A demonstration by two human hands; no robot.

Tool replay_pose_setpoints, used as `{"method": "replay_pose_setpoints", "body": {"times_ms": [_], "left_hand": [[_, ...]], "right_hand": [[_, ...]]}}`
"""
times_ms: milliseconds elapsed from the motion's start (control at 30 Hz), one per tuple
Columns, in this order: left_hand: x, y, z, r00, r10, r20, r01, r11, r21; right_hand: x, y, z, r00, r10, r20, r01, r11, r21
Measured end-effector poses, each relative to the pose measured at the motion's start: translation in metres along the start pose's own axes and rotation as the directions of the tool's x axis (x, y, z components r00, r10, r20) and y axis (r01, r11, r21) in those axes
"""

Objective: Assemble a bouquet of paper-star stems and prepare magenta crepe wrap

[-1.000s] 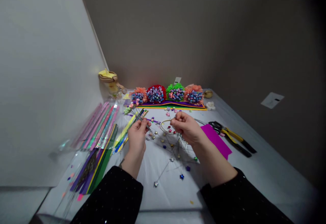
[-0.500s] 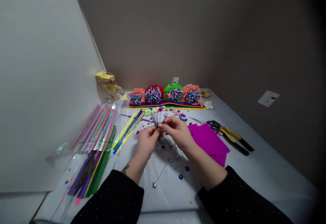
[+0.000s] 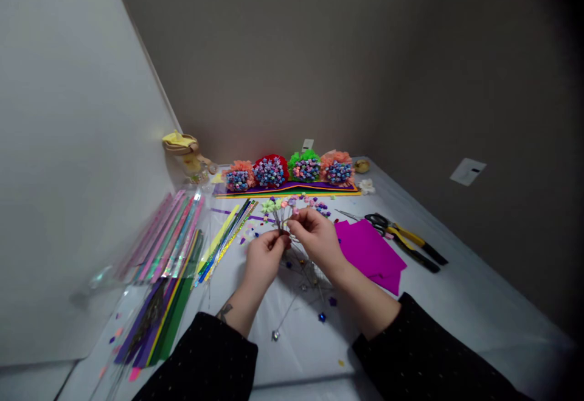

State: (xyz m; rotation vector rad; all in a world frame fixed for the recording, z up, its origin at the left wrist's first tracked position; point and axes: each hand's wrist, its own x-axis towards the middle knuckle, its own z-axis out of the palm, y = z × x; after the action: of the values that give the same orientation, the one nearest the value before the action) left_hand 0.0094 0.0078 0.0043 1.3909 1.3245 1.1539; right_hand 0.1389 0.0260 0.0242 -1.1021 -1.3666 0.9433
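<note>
My left hand (image 3: 263,260) is closed around the wire stems of a small bunch of paper stars (image 3: 276,206), held upright over the table. Green, peach and pink stars top the thin stems. Beside it, my right hand (image 3: 316,237) pinches at a stem topped with a pinkish star (image 3: 295,210), close against the bunch. Both sets of fingertips nearly meet at the stems and partly hide them. Below the hands lie more wired stars, among them a silver star (image 3: 275,335) and a blue star (image 3: 322,317).
Several finished star bouquets (image 3: 271,171) stand at the back on coloured sheets. Paper strips (image 3: 168,237) lie at left. Magenta paper (image 3: 370,255), scissors (image 3: 376,221) and yellow-black pliers (image 3: 417,244) lie at right. Loose stars (image 3: 322,207) are scattered behind my hands.
The pinkish star at my right hand has come lower and nearer the bunch's heads. My left hand keeps its hold on the stems. The whole view has shifted slightly.
</note>
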Motion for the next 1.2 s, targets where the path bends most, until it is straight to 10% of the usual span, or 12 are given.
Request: {"method": "replay_pose_setpoints", "body": {"times_ms": [1200], "left_hand": [[-0.004, 0.012, 0.007, 0.998, -0.036, 0.059, 0.048, 0.975, -0.217]], "right_hand": [[-0.002, -0.004, 0.003, 0.990, 0.040, -0.132, -0.015, 0.982, 0.189]]}}
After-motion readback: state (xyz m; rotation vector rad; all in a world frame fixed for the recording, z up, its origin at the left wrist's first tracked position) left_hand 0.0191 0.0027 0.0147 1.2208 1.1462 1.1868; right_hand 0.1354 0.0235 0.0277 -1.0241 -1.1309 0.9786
